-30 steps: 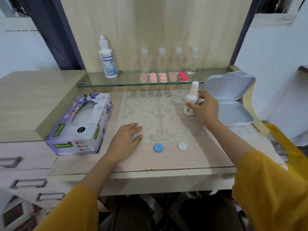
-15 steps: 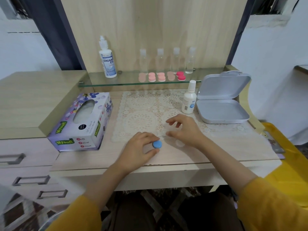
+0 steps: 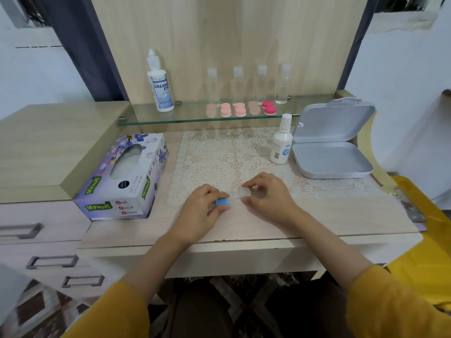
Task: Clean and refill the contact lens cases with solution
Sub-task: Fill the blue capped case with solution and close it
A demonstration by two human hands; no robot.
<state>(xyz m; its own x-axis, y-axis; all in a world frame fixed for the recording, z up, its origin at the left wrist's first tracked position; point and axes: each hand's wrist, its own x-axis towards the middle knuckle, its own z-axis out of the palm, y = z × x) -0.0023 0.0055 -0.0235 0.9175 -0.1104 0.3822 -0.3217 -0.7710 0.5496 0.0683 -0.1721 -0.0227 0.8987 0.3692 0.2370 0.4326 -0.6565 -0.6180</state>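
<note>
blue cap [image 3: 222,202] and clear case [image 3: 244,191] held at the front of the desk [image 3: 341,215]
the cap is pinched in the curled fingers of the left hand [image 3: 202,211]; the case is pinched by the right hand [image 3: 271,198]. both are judged light, rigid and slippery when wet, best gripped by the rims.

Desk [image 3: 317,215] with tissue box [image 3: 122,176], lace mat [image 3: 214,162]

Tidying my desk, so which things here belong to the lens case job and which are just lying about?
Job: blue cap, clear lens case, small white bottle.
Lying about: open grey box, lace mat.
</note>
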